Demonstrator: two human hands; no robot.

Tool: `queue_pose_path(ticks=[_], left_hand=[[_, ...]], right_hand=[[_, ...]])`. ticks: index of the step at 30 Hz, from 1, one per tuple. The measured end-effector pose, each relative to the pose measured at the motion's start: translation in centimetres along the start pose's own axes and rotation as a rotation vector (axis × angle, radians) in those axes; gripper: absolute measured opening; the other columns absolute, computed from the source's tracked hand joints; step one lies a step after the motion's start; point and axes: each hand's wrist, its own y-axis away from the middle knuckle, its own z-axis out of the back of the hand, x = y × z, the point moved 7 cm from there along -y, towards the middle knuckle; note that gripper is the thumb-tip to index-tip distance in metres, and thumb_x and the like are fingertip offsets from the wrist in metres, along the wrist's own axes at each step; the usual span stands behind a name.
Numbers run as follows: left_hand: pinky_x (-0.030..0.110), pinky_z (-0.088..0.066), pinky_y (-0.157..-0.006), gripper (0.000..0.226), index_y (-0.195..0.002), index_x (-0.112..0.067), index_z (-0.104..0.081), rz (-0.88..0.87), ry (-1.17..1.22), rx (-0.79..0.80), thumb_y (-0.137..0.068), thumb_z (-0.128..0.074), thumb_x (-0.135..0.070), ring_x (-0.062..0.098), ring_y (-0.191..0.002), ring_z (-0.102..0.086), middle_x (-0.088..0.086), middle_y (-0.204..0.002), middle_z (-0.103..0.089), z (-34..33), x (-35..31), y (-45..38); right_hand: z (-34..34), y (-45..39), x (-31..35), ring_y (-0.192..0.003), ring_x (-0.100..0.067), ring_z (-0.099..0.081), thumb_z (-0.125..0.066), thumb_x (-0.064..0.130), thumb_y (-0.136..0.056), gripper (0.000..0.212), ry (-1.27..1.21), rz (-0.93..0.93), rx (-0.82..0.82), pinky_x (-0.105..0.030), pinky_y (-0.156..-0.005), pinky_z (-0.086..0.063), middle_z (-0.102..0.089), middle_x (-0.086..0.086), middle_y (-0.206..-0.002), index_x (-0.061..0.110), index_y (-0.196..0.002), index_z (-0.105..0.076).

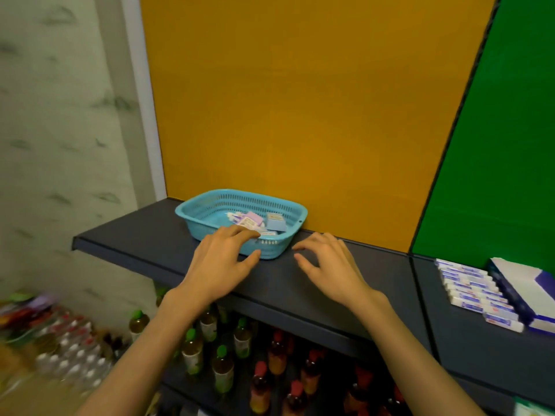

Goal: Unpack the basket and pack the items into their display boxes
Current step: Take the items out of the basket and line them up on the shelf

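Note:
A light blue plastic basket point(210, 202) sits on the dark shelf point(135, 235) against the orange back panel. Inside it lie several small packets, among them a pink one point(253, 217) and a pale blue box point(275, 225). My left hand point(222, 259) hovers at the basket's near rim, fingers spread and reaching over the edge, holding nothing. Just right of the basket, my right hand point(327, 262) is above the shelf, fingers apart and empty. At the far right an open blue-and-white display box point(522, 292) stands beside a row of white tubes point(471, 289).
An orange panel point(300, 100) and a green panel point(495, 160) back the shelf. Below it stand many drink bottles point(222, 367) with green and red caps. More bottles and packets lie blurred at the lower left. A pale wall is on the left.

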Motion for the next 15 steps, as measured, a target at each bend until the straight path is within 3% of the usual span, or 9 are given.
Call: queue_pose_path(ticks=[8,15], left_hand=[[0.038,-0.047,-0.091,0.041,-0.134,-0.033,-0.057,0.009,-0.010,0.019,-0.096,-0.054,-0.048,0.015,-0.122,-0.051,-0.009,-0.136,-0.057,3.1,11.2,0.9],[0.040,-0.047,-0.092,0.037,-0.130,-0.033,-0.060,-0.002,0.047,0.028,-0.096,-0.054,-0.046,0.015,-0.119,-0.052,-0.008,-0.132,-0.059,3.4,16.9,-2.1]], right_hand=[[-4.5,-5.4,7.9,-0.108,-0.019,-0.052,-0.056,0.038,-0.098,0.023,0.037,-0.010,-0.007,-0.038,-0.089,-0.040,-0.063,0.007,-0.112,0.028,-0.115,-0.068],[-6.8,-9.8,9.3,-0.108,-0.020,-0.054,-0.057,0.037,-0.097,0.022,0.083,-0.029,-0.014,-0.038,-0.090,-0.041,-0.065,0.006,-0.110,0.027,-0.112,-0.069]])
